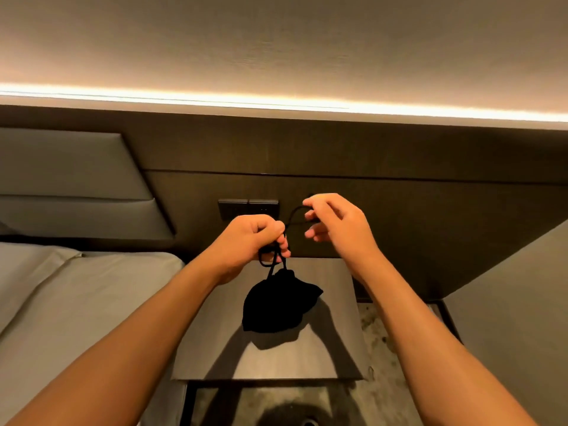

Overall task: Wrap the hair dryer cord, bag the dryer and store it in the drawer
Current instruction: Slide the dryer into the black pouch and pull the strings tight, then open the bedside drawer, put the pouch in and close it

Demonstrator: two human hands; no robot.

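Note:
A black drawstring bag (278, 304), bulging with something inside, hangs in the air above the dark bedside table (325, 345). My left hand (255, 241) is closed on the bag's black drawstring (270, 259) just above the bag's gathered mouth. My right hand (333, 222) pinches a loop of the same drawstring, pulled up and to the right. The hair dryer and its cord are hidden; I cannot tell what the bag contains. No drawer shows.
A bed with grey sheets (76, 302) lies to the left, with a padded headboard (70, 182) behind it. A dark switch and socket panel (247, 207) sits on the wall behind my hands. A grey surface (516, 302) slopes up on the right.

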